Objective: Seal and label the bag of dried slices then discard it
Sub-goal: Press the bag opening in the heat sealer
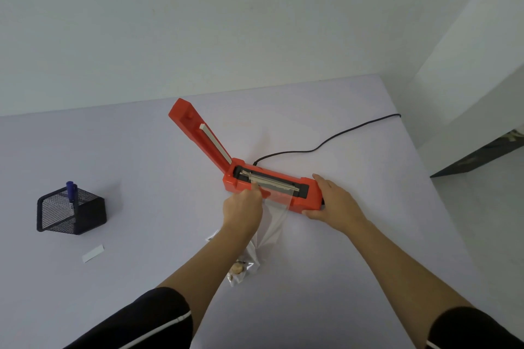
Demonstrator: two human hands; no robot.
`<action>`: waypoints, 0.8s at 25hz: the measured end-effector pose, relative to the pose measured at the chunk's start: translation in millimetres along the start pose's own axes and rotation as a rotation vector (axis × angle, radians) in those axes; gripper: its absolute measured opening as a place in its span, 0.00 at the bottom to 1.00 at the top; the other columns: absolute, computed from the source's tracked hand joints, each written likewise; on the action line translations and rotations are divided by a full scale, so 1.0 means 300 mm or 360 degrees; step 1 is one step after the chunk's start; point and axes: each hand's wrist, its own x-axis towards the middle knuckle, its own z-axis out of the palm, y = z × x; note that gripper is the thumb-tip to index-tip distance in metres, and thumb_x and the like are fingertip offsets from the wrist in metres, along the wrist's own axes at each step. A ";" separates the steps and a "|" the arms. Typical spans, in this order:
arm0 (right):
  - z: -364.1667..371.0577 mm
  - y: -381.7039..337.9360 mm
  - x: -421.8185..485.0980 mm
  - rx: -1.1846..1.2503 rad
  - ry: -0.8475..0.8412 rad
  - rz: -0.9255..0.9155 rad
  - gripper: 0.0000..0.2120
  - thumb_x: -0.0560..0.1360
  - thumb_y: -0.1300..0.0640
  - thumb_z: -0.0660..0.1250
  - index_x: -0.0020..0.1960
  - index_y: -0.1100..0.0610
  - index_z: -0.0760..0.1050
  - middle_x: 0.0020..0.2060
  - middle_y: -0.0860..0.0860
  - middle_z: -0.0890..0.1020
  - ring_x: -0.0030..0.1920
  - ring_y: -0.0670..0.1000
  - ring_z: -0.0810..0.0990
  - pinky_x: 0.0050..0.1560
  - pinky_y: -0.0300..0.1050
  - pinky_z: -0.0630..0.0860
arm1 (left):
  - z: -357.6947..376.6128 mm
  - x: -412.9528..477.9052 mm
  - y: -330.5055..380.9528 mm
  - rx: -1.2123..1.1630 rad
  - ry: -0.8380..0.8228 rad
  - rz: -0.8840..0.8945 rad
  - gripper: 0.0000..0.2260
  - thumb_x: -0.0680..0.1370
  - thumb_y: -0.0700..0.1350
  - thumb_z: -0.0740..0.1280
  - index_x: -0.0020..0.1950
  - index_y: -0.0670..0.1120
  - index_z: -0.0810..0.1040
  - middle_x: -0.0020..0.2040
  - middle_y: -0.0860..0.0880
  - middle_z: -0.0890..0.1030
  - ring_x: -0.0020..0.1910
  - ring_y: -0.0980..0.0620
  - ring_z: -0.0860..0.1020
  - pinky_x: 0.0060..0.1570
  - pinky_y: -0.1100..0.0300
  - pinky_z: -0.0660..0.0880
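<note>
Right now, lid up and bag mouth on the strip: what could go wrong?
The bag lies creased and at an angle across the sealing strip; the seal may wrinkle or leak.
The left hand pinches the bag right at the sealer, below the raised lid; closing it could catch fingers.
The right hand holds only the sealer's right end; it might pivot under pressure.

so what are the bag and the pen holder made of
The bag: thin clear plastic film, glossy; the table shows through it. The pen holder: probably black metal mesh, matte, with see-through woven walls.
</note>
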 end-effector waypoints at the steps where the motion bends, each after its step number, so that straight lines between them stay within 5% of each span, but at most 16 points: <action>1: -0.001 0.000 -0.001 0.0002 0.0002 -0.0001 0.45 0.68 0.45 0.73 0.75 0.55 0.52 0.69 0.54 0.68 0.66 0.56 0.70 0.66 0.53 0.69 | 0.000 0.000 -0.001 0.0013 -0.0007 0.0008 0.17 0.80 0.36 0.53 0.69 0.40 0.65 0.49 0.43 0.81 0.44 0.44 0.81 0.44 0.54 0.79; 10: -0.005 0.002 -0.004 0.0015 0.0025 -0.0019 0.45 0.67 0.46 0.74 0.75 0.55 0.53 0.70 0.54 0.68 0.67 0.55 0.69 0.66 0.51 0.68 | -0.017 0.004 -0.003 0.0017 0.0004 0.0107 0.13 0.79 0.35 0.54 0.61 0.40 0.71 0.48 0.43 0.81 0.43 0.43 0.81 0.41 0.53 0.77; 14: -0.005 -0.005 -0.003 0.0035 0.0019 -0.0024 0.45 0.68 0.46 0.74 0.75 0.56 0.53 0.70 0.54 0.67 0.67 0.55 0.69 0.67 0.50 0.67 | -0.022 -0.002 -0.013 -0.0386 0.0252 -0.0228 0.10 0.79 0.42 0.56 0.41 0.42 0.73 0.36 0.45 0.77 0.32 0.47 0.73 0.33 0.57 0.71; 20: 0.001 -0.005 -0.003 0.0052 0.0030 -0.0015 0.45 0.68 0.46 0.73 0.75 0.55 0.53 0.70 0.54 0.67 0.67 0.55 0.69 0.66 0.50 0.68 | -0.005 0.024 -0.055 -0.0841 0.0304 -0.0655 0.16 0.78 0.48 0.58 0.34 0.41 0.72 0.29 0.46 0.76 0.28 0.47 0.74 0.28 0.58 0.71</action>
